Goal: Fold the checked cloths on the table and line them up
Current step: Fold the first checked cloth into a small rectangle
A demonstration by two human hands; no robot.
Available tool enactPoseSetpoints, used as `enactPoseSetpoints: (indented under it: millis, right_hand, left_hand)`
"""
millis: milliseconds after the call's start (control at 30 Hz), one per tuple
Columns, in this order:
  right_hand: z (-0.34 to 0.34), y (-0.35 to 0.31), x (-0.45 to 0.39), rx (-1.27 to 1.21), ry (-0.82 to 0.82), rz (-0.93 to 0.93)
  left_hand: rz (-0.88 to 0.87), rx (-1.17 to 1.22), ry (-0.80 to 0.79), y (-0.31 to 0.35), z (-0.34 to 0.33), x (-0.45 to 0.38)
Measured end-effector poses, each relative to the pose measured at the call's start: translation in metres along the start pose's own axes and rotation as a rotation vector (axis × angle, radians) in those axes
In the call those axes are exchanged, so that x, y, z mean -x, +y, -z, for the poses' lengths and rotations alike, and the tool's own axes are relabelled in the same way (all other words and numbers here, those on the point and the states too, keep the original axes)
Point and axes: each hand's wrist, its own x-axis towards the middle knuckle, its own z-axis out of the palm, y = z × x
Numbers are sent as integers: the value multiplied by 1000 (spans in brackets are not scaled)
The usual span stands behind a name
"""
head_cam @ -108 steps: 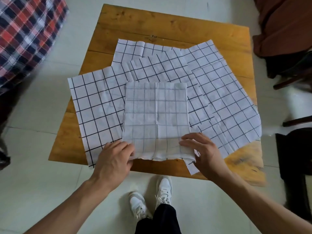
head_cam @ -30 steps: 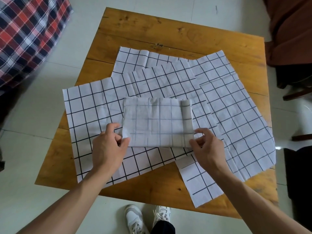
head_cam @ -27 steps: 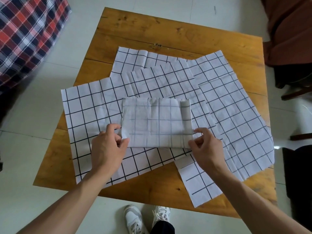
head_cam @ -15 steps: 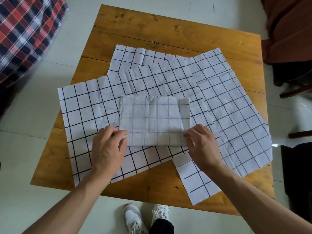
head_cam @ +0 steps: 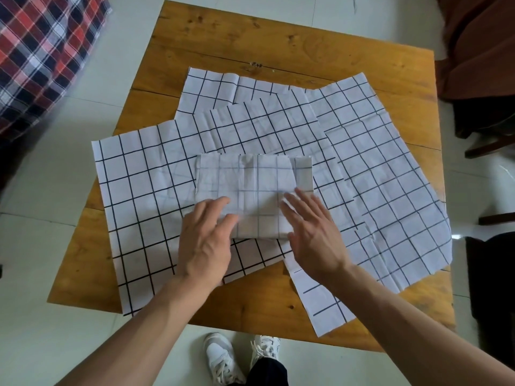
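Observation:
A folded white checked cloth (head_cam: 250, 179) lies in the middle of the wooden table (head_cam: 278, 43), on top of several unfolded checked cloths (head_cam: 145, 190). My left hand (head_cam: 204, 240) rests on its near left part with the fingers laid flat. My right hand (head_cam: 312, 235) presses flat on its near right corner, fingers straight and pointing away from me. The folded cloth's near edge is partly hidden under both hands. Another unfolded checked cloth (head_cam: 390, 176) spreads toward the table's right side.
A red and blue plaid fabric (head_cam: 41, 51) fills the far left corner. A brown cloth (head_cam: 479, 45) over dark furniture stands at the far right. One cloth corner (head_cam: 323, 307) reaches the table's near edge. My white shoes (head_cam: 239, 358) show below the table.
Both hands let go of the folded cloth's near corners and slid inward onto its top, fingers now flat. The cloth went from a long half fold to a shorter rectangle.

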Motion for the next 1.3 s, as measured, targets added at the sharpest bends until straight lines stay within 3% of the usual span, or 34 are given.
enactPoseSetpoints:
  millis: [133,300,467,633,933,1300]
  right_hand:
    - [10,-8,-11,-237,48,131]
    - [5,-8,-10,-295,-45,-16]
    - [-11,-14,-8,-342,20,-98]
    - [-19,-10,-5,-297,-8,-76]
    - [-6,20,-3,-131,-203,-25]
    - [16,48,-33,-112,-334,-51]
  left_hand:
    - [-5,113,-56,5,-4,-4]
    - [54,54,-110,12,-3,-8]
    - [58,76,-121,22,-10,-11]
    - [44,26,-118,4,-11,-1]
    - [37,92,-62,-41,-5,16]
    - [67,164,-96,-58,7,16]
